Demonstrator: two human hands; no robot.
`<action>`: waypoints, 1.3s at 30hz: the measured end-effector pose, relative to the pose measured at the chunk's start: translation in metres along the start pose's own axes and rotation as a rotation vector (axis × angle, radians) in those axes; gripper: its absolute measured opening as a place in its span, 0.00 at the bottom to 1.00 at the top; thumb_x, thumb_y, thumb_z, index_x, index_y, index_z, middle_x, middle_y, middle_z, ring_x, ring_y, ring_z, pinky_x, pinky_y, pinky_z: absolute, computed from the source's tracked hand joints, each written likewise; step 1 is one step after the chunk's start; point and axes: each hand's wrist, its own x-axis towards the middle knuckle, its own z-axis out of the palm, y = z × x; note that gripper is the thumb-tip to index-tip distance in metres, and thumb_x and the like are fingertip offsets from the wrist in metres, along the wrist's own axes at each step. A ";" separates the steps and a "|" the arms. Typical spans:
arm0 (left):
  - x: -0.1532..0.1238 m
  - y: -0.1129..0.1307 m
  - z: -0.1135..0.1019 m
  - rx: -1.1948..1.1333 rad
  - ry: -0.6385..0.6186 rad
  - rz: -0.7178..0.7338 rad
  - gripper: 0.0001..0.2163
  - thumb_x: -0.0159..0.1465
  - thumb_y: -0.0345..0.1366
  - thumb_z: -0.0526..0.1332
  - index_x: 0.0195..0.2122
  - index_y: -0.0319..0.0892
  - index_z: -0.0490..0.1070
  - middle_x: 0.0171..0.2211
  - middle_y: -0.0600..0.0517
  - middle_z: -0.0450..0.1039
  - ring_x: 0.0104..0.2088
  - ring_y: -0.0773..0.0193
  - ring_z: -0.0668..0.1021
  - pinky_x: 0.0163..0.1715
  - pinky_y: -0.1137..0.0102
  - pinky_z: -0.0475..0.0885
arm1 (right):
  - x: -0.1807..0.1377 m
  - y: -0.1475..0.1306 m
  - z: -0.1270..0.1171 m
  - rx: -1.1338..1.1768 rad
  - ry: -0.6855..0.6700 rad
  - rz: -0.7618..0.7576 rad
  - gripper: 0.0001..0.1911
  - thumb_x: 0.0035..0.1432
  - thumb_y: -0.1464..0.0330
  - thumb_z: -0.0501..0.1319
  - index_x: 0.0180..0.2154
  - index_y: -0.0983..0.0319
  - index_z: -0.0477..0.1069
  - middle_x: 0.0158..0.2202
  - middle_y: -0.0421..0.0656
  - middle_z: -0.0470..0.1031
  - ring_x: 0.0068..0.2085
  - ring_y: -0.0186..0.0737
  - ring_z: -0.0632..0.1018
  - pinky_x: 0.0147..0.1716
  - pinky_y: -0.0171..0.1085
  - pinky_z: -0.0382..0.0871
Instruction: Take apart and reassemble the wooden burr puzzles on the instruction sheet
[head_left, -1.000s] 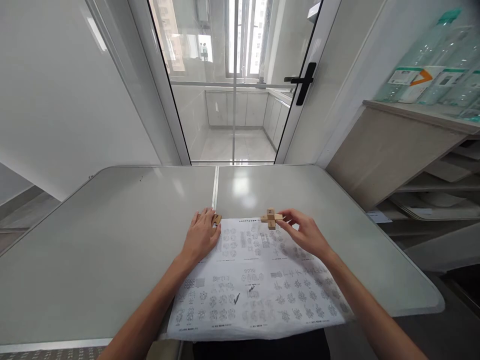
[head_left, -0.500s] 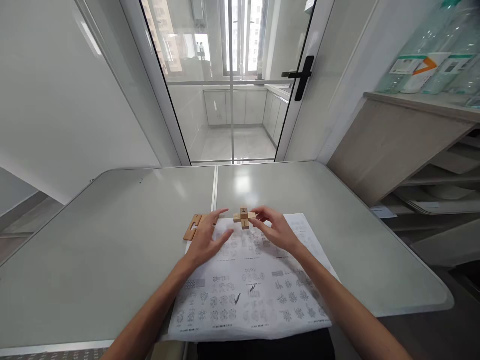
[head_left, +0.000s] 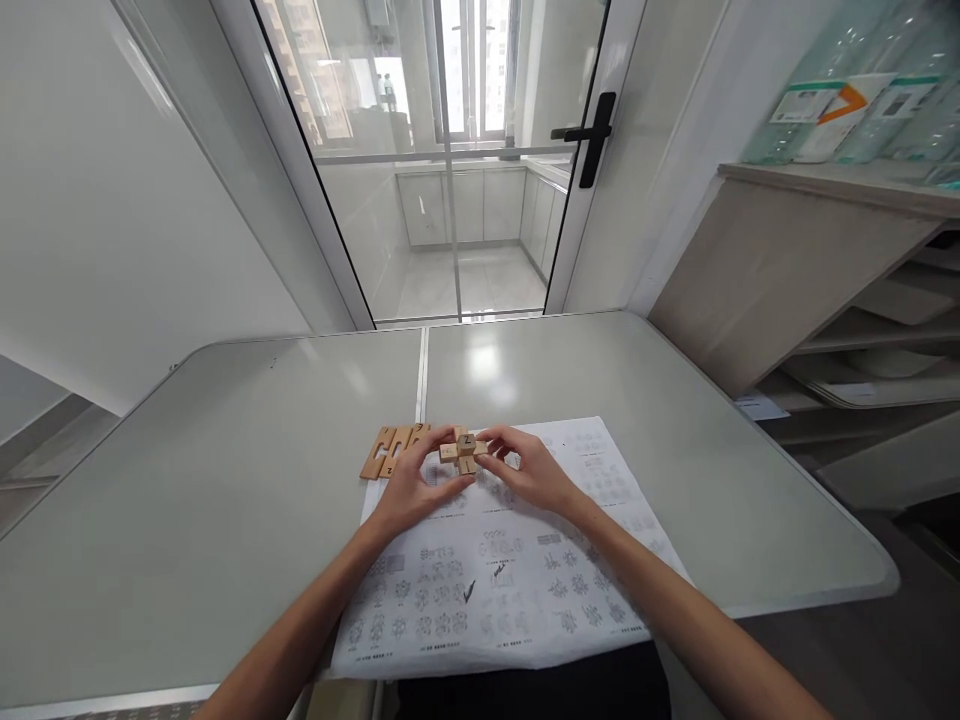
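A small wooden cross-shaped puzzle (head_left: 461,451) with a "Z" on its top block is held just above a printed paper sheet (head_left: 517,580). My left hand (head_left: 412,485) grips its left side and my right hand (head_left: 525,470) grips its right side, fingertips closed on the wood. Flat notched wooden puzzle pieces (head_left: 388,451) lie side by side on the table just left of my left hand, untouched.
The grey folding table (head_left: 187,500) has a centre seam running away from me. A glass door with a black handle (head_left: 589,135) stands beyond it. Wooden shelving (head_left: 817,280) with bottles on top stands at the right.
My right hand carried the cross puzzle leftward and nearer to me. My left hand left the flat pieces, which now lie uncovered, and took hold of the puzzle's left side.
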 end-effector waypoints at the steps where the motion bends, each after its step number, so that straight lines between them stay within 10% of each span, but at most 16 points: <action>1: 0.000 0.000 0.000 0.002 0.007 0.001 0.30 0.61 0.46 0.74 0.63 0.50 0.69 0.57 0.46 0.79 0.59 0.47 0.80 0.62 0.51 0.74 | 0.000 0.001 0.000 0.000 -0.010 0.000 0.14 0.70 0.56 0.63 0.50 0.56 0.75 0.45 0.46 0.83 0.42 0.45 0.82 0.40 0.43 0.78; 25: 0.000 0.013 -0.003 0.073 -0.019 0.136 0.26 0.57 0.43 0.77 0.56 0.48 0.72 0.49 0.50 0.81 0.47 0.54 0.81 0.50 0.59 0.76 | -0.002 0.014 -0.005 0.397 -0.156 0.165 0.18 0.66 0.54 0.68 0.51 0.57 0.79 0.49 0.46 0.84 0.49 0.45 0.84 0.51 0.46 0.80; 39: 0.000 0.019 0.000 0.094 -0.021 0.119 0.24 0.56 0.43 0.76 0.52 0.47 0.72 0.48 0.49 0.80 0.47 0.54 0.80 0.47 0.61 0.76 | -0.007 0.003 0.006 0.081 -0.057 0.068 0.09 0.68 0.66 0.62 0.48 0.57 0.77 0.45 0.45 0.85 0.46 0.44 0.84 0.47 0.43 0.79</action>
